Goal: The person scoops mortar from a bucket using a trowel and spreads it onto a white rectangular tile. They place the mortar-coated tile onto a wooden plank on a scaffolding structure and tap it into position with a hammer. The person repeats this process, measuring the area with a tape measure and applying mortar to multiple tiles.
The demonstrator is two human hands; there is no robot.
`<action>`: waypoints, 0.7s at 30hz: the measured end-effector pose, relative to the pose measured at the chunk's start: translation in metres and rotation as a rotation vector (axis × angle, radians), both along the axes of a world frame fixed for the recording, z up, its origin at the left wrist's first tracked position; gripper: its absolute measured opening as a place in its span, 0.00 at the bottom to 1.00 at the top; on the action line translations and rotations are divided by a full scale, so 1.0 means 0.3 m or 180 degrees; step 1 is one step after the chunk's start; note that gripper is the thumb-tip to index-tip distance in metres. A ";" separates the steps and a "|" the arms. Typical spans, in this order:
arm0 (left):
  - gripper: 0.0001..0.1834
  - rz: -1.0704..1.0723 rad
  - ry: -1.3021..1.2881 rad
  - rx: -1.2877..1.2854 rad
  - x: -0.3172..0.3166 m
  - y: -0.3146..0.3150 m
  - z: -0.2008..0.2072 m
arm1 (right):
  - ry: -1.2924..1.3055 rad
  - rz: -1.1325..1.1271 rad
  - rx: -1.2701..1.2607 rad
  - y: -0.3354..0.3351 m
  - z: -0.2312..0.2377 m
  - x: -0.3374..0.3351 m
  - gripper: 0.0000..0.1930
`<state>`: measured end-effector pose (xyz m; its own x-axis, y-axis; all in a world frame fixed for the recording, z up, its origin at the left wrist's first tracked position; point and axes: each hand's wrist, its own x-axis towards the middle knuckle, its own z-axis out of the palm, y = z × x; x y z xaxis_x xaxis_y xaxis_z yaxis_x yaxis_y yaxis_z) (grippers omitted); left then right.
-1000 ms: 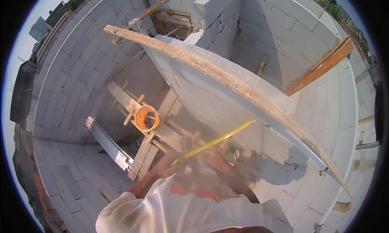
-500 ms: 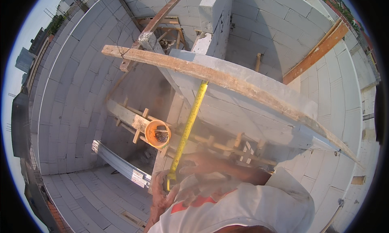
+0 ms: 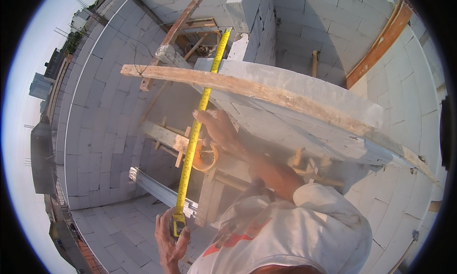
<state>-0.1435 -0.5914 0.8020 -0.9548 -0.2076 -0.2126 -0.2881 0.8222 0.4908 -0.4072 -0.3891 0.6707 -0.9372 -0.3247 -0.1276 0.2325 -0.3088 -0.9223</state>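
My left hand (image 3: 166, 236) is wrapped round the case of a yellow and black tape measure (image 3: 178, 225), low in the view. From it the yellow blade (image 3: 192, 150) runs out straight, up and slightly right. Farther along, my right hand (image 3: 220, 127) holds the blade at its edge, fingertips closed on it. Beyond that hand the blade crosses over a rough wooden plank (image 3: 257, 89), and its free end reaches beside a white block pillar (image 3: 241, 17). A pale block wall (image 3: 285, 79) stands under and behind the plank.
An orange bucket (image 3: 212, 163) rests on timber scaffolding below, partly hidden by the blade. Metal channels (image 3: 159, 190) lie at lower left. Tall block walls (image 3: 102, 117) surround the space. A brown board (image 3: 381, 43) leans at upper right, and another timber (image 3: 188, 17) runs to the back.
The tape blade has gone farther out, past the plank to the pillar. My right hand has moved forward along it, while my left hand with the case has shifted left and nearer.
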 end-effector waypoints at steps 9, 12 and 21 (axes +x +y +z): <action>0.33 0.0010 0.0412 -0.0272 -0.235 0.119 0.047 | 0.0044 0.0426 0.0188 0.085 -0.251 0.186 0.24; 0.34 -0.0103 0.0422 -0.0270 -0.338 0.142 0.052 | -0.0628 0.0353 0.0555 0.171 -0.420 0.309 0.23; 0.38 -0.0109 0.0311 -0.0469 -0.500 0.167 0.034 | -0.1889 -0.0525 0.1135 0.540 -0.837 0.591 0.24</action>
<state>-0.2936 -0.5413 0.8122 -0.9765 -0.1966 -0.0882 -0.2155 0.8958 0.3887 -0.2300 -0.2270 0.4195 -0.7099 -0.0280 -0.7038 0.7032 -0.0862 -0.7058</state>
